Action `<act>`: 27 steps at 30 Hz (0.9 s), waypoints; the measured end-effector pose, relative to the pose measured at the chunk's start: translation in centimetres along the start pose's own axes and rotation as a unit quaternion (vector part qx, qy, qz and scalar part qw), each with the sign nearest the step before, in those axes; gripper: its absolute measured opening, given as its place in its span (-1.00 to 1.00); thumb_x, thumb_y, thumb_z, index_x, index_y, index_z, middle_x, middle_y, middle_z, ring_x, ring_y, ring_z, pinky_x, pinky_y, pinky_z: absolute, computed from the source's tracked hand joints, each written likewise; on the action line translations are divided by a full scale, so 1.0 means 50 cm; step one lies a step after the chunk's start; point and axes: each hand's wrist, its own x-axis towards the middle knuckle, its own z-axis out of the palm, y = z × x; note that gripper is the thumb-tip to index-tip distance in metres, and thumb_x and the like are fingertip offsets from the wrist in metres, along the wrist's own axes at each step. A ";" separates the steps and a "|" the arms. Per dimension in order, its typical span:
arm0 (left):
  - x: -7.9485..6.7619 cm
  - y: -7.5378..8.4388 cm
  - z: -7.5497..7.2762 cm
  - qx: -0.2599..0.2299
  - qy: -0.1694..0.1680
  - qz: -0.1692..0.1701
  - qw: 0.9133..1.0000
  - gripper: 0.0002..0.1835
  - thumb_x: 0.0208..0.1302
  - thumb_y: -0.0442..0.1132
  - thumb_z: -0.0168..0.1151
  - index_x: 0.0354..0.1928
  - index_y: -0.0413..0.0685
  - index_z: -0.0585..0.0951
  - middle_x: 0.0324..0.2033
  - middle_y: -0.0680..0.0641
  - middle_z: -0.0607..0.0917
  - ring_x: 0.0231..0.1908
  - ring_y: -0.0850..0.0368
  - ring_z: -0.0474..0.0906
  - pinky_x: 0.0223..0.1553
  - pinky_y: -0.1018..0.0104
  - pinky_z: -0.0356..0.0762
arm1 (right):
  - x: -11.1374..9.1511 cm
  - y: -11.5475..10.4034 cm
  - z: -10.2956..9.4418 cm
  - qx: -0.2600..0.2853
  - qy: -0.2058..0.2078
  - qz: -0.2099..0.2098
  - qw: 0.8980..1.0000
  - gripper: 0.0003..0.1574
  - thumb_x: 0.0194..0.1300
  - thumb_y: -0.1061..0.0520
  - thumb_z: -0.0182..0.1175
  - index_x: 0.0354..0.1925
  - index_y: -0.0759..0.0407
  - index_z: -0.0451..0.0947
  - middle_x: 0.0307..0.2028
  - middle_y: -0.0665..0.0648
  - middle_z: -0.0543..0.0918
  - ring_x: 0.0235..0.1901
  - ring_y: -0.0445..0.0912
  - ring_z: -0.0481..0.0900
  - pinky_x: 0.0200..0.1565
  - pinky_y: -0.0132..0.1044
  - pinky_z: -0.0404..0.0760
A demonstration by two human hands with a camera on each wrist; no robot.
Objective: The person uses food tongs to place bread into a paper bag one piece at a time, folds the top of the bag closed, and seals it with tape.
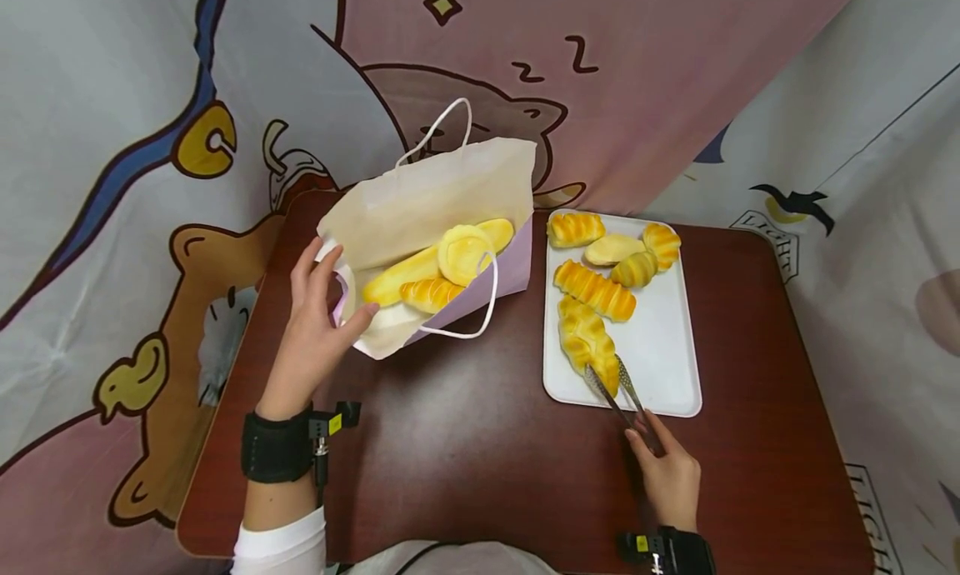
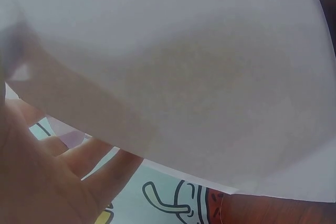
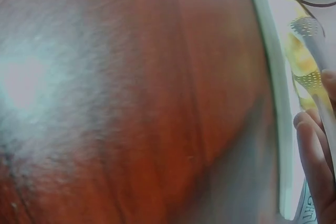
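My left hand [image 1: 307, 329] holds the left edge of a lilac paper bag [image 1: 435, 196], its thumb at the opening and the other fingers outside. Inside lie a long yellow loaf [image 1: 390, 285], a round tart-shaped bread [image 1: 461, 254] and a striped roll [image 1: 429, 293]. With my right hand [image 1: 671, 479] I grip metal tongs [image 1: 609, 398]. Their perforated tips stand on either side of the near end of a braided bread [image 1: 581, 333], which lies on a white tray [image 1: 660, 367]; whether they squeeze it, I cannot tell. Only the bag's pale paper [image 2: 210, 77] fills most of the left wrist view.
Farther up the tray lie a long ridged roll [image 1: 596, 290], a plain oval bread [image 1: 611, 248] and several other rolls. White handles [image 1: 491, 308] loop from the bag. The dark red table [image 1: 465, 442] meets printed curtains [image 1: 637, 92] at the back and sides.
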 end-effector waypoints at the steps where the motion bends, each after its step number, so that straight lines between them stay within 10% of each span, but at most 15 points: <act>1: 0.000 -0.001 0.000 0.001 0.000 -0.001 1.000 -0.10 -0.02 -0.16 0.32 0.34 0.24 0.04 0.31 0.26 -0.22 0.23 0.07 0.04 -0.05 -0.14 0.33 | 0.000 -0.001 -0.002 0.004 0.003 0.004 1.000 -0.39 -0.03 -0.05 0.33 0.03 0.07 0.52 -0.29 0.02 0.67 -0.30 -0.08 0.62 -0.36 -0.73 0.34; 27: -0.003 -0.002 0.001 -0.001 -0.002 0.002 1.000 -0.10 -0.02 -0.12 0.32 0.34 0.28 0.03 0.31 0.26 -0.23 0.23 0.11 0.03 -0.05 -0.10 0.35 | -0.014 -0.018 -0.064 0.051 0.000 0.110 0.993 -0.47 -0.03 -0.05 0.33 0.00 -0.13 0.55 -0.25 0.06 0.66 -0.31 -0.47 0.51 -0.38 -0.70 0.40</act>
